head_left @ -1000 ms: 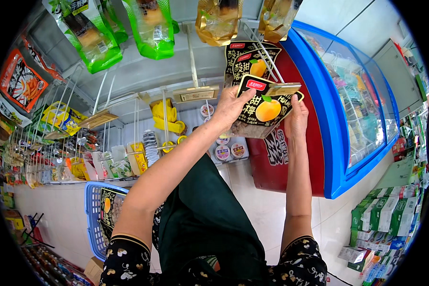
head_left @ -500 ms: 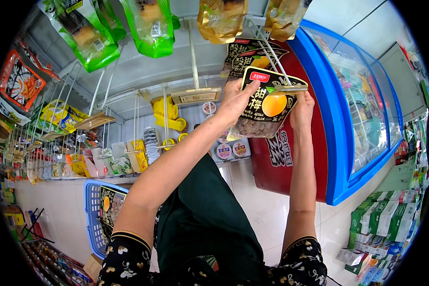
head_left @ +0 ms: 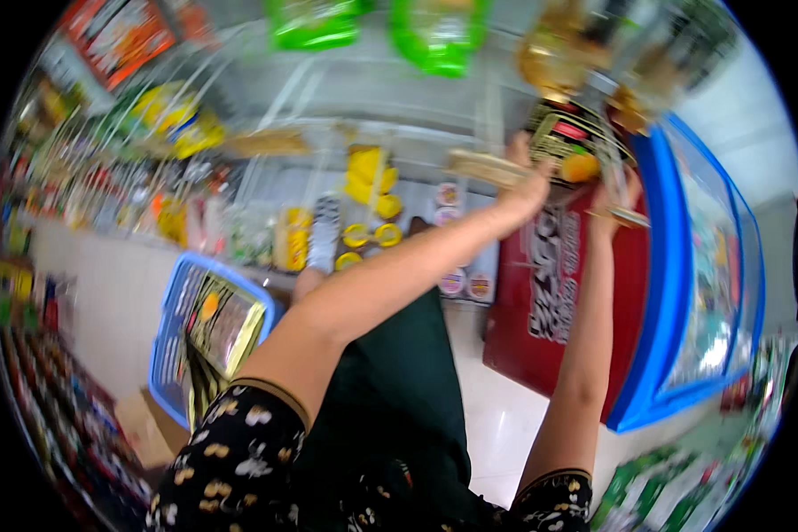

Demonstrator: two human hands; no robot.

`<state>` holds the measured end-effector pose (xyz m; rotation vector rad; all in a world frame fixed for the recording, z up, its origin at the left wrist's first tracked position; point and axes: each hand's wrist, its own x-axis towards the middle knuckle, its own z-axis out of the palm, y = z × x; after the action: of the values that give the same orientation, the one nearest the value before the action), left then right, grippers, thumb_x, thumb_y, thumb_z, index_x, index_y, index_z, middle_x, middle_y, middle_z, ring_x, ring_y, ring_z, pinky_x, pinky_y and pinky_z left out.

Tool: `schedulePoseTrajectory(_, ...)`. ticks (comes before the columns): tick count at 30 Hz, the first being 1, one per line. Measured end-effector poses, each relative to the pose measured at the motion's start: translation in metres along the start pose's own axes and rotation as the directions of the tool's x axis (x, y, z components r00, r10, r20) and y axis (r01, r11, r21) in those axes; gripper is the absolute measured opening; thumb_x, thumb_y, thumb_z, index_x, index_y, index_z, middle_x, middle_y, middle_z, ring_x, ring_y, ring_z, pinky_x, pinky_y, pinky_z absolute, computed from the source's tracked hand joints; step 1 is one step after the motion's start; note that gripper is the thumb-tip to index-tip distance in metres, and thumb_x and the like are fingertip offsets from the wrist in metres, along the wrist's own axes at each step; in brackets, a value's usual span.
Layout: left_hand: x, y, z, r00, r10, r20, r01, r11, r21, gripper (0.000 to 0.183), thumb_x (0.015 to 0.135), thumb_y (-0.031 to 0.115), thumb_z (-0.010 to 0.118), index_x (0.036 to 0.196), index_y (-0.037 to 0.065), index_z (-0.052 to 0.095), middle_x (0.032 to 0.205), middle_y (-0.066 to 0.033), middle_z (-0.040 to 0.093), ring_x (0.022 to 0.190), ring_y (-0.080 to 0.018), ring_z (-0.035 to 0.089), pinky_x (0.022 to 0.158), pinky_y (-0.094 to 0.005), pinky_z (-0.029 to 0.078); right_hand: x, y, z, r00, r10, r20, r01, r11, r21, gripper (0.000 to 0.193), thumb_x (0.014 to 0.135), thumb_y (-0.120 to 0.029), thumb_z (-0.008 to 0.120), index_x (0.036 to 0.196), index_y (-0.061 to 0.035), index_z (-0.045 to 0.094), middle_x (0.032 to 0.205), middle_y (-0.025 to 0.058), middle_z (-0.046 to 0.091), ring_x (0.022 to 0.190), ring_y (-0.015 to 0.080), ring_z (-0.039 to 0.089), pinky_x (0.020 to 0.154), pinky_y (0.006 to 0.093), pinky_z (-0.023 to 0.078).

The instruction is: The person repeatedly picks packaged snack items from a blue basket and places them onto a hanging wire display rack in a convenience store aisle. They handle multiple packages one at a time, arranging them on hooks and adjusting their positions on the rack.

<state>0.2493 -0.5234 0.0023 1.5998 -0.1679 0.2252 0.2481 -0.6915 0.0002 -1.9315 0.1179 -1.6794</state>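
Note:
Both arms reach up and forward to a black snack pouch [head_left: 566, 152] with a round orange fruit picture. It hangs on a metal peg of the rack, and motion blurs it. My left hand [head_left: 530, 182] is closed on the pouch's left edge. At its right edge my right hand [head_left: 619, 197] grips it, partly behind the peg with its wooden-coloured tag holder [head_left: 621, 215]. Lower left, a blue plastic basket [head_left: 162, 341] holds similar black pouches [head_left: 226, 324], partly hidden by my left upper arm.
Right of the rack stands a red freezer [head_left: 550, 293] with a blue rim [head_left: 634, 355]. Green pouches [head_left: 439, 35] and gold pouches [head_left: 550, 58] hang above. Round tubs [head_left: 452, 282] and yellow packs [head_left: 363, 173] sit on the low shelf. A cardboard box [head_left: 146, 430] is beside the basket.
The view has swung, so the rack and basket sit differently in it. Both hands have moved farther away with the pouch, toward the back of the peg.

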Motion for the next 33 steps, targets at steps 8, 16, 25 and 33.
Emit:
schedulePoseTrajectory(8,-0.158,0.013,-0.206,0.973,0.168,0.159,-0.198,0.959,0.203,0.049,0.081,0.015,0.06,0.125,0.003,0.042,0.127,-0.019,0.04,0.119,-0.034,0.038,0.101,-0.0396,0.029,-0.171,-0.123,-0.077,0.779,0.426,0.459,-0.491,0.871,0.024,0.032,0.092,-0.012,0.049,0.118,0.0064,0.047,0.113,0.016,0.053,0.103,0.0252,0.052,0.092,0.0355,0.04)
schedulePoseTrajectory(16,-0.228,0.028,-0.455,0.974,-0.215,-0.073,0.169,0.469,0.867,0.055,0.077,0.022,0.065,0.124,0.001,0.044,0.121,-0.0213,0.046,0.114,-0.0346,0.043,0.098,-0.0446,0.033,-0.24,-0.339,-0.028,0.515,-0.265,0.815,-0.381,0.781,0.494,0.023,0.079,0.001,0.057,0.102,0.0033,0.057,0.103,0.0189,0.056,0.097,0.0333,0.055,0.085,0.0394,0.043)
schedulePoseTrajectory(25,-0.267,-0.006,-0.47,0.963,-0.246,-0.106,0.14,0.122,0.983,0.032,0.075,0.007,0.052,0.106,0.002,0.054,0.11,-0.0209,0.057,0.094,-0.0349,0.06,0.074,-0.0426,0.051,-0.341,-0.352,-0.032,0.215,-0.52,0.826,-0.42,0.714,0.559,0.015,0.078,-0.001,0.057,0.092,0.004,0.058,0.091,0.016,0.057,0.085,0.0346,0.057,0.072,0.0405,0.046)
schedulePoseTrajectory(33,-0.247,0.077,-0.45,0.957,0.281,0.071,-0.152,0.28,0.948,0.015,0.073,0.003,0.053,0.087,0.004,0.059,0.086,-0.0135,0.064,0.078,-0.0265,0.063,0.068,-0.0361,0.05,-0.327,-0.334,-0.03,-0.449,-0.322,0.833,-0.879,-0.011,-0.478,0.058,0.094,-0.048,0.036,0.115,0.0036,0.05,0.097,0.019,0.063,0.083,0.0286,0.063,0.065,0.034,0.051)
